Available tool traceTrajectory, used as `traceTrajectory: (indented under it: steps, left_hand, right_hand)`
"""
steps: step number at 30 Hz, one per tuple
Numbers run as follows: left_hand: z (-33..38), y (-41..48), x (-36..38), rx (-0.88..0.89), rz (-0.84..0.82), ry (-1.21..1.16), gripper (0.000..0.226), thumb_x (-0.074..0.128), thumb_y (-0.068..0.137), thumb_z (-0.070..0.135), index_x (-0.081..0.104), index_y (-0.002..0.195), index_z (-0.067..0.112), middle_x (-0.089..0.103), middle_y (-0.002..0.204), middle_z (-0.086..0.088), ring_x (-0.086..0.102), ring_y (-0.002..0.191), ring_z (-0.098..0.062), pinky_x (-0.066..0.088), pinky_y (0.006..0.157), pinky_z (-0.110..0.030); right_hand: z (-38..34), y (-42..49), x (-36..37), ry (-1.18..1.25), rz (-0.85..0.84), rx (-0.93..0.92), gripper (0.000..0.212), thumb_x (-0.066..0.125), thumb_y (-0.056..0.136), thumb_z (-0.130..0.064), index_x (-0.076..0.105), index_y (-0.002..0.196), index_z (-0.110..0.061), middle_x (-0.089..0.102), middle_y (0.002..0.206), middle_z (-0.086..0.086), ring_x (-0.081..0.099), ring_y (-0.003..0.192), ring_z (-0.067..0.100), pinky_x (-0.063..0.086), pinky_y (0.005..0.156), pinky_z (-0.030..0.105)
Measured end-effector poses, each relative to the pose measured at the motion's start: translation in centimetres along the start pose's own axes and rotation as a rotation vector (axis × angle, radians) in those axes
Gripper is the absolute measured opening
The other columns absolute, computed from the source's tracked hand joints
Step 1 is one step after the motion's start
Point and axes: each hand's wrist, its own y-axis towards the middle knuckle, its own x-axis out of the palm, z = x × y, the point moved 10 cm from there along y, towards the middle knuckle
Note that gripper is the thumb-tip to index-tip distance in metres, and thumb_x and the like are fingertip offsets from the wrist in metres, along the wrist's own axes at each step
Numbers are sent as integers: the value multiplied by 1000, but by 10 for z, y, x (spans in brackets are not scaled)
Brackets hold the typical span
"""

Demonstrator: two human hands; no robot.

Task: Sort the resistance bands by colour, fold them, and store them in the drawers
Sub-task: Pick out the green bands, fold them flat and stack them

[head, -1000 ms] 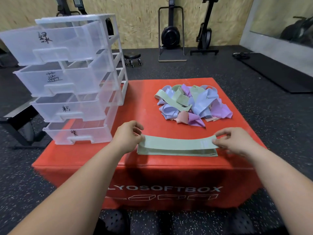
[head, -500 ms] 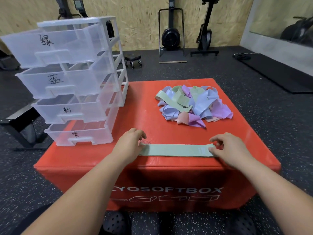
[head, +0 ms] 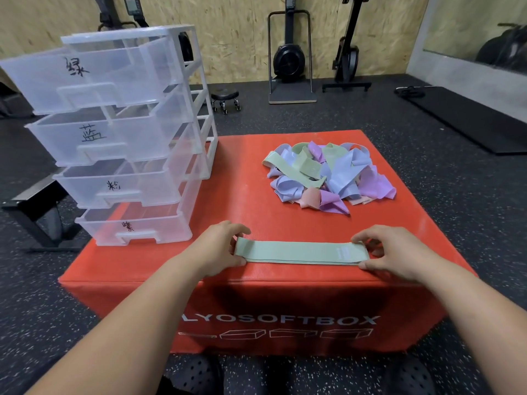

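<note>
**A:** While both hands have it, where does the green band [head: 299, 253] lie?

**B:** Flat along the near edge of the red soft box [head: 256, 195]. The left hand [head: 216, 249] pinches its left end and the right hand [head: 390, 252] its right end, fingers and thumb closed on each.

**A:** Risks?

**B:** It's elastic. My guess is that if one end slips mid-fold, it springs open or slides off the front edge, which is close. Mismatched ends would skew the fold.

**A:** Surroundings?

**B:** A mixed pile of bands [head: 328, 178] in green, blue, purple and pink sits further back on the right, well apart from this one. The clear drawer unit [head: 188, 132] stands on the left with four labelled drawers pulled out. The top drawer [head: 85, 78] is marked green, and it's the highest reach. Nothing lies between the band and the drawers. A wheeled stool [head: 225, 99] and gym machines stand on the floor behind, out of the way.
</note>
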Motion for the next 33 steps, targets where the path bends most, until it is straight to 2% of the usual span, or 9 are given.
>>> traceTrajectory:
  steps: [5, 9, 11, 14, 17, 21, 27, 33]
  left_hand:
    - [8, -3, -2, 47, -2, 77, 61, 94, 74, 32, 67, 129, 30, 64, 113, 15, 62, 88, -6, 55, 83, -27]
    - [6, -1, -2, 44, -12, 89, 56, 94, 74, 36, 70, 124, 31, 64, 110, 19, 63, 91, -6, 53, 81, -26]
    - [4, 1, -2, 46, -20, 96, 59, 93, 73, 42, 69, 127, 34, 64, 113, 19, 62, 94, -6, 53, 83, -28]
    - [5, 4, -3, 82, -3, 118, 70, 89, 73, 58, 64, 134, 37, 61, 120, 18, 56, 106, -8, 49, 92, -29]
    - [6, 11, -7, 100, 34, 107, 67, 82, 79, 64, 62, 138, 37, 60, 124, 16, 53, 114, -10, 48, 98, -31]
    - [8, 30, -8, 103, 67, 73, 62, 78, 83, 65, 64, 136, 36, 64, 127, 13, 55, 118, -12, 48, 104, -35]
    - [24, 76, 1, 122, 78, 69, 52, 75, 90, 54, 64, 136, 32, 65, 129, 8, 57, 121, -16, 49, 104, -40]
    - [33, 105, 6, 137, 116, 50, 46, 73, 93, 50, 64, 134, 32, 65, 124, 7, 58, 118, -19, 49, 103, -39]
  right_hand:
    - [1, -1, -4, -27, -6, 8, 52, 99, 65, -25, 75, 110, -37, 68, 100, -19, 66, 91, -1, 56, 87, 24]
    - [-3, 0, -4, -67, -21, -11, 52, 98, 65, -31, 70, 104, -49, 69, 98, -16, 64, 90, 1, 54, 85, 26]
    - [-3, 2, -3, -76, -50, -6, 51, 98, 65, -34, 69, 104, -49, 68, 102, -17, 64, 92, 1, 53, 87, 25]
    - [-9, 6, -7, -67, -79, -25, 56, 96, 66, -43, 70, 116, -48, 61, 113, -21, 63, 96, 0, 51, 87, 21]
    - [-23, 17, -23, -46, -8, -60, 47, 88, 78, -48, 67, 119, -50, 60, 117, -18, 63, 95, -4, 43, 81, 10]
    - [-35, 43, -40, -1, 103, -25, 46, 80, 87, -46, 65, 130, -43, 62, 125, -14, 63, 102, 3, 43, 84, 24]
    - [-52, 98, -40, 50, 220, 36, 42, 74, 92, -43, 64, 133, -37, 64, 121, -11, 60, 112, 11, 44, 94, 30]
    - [-41, 151, -17, -25, 200, 168, 50, 58, 93, -62, 59, 139, -41, 60, 123, 1, 54, 122, 32, 45, 105, 42]
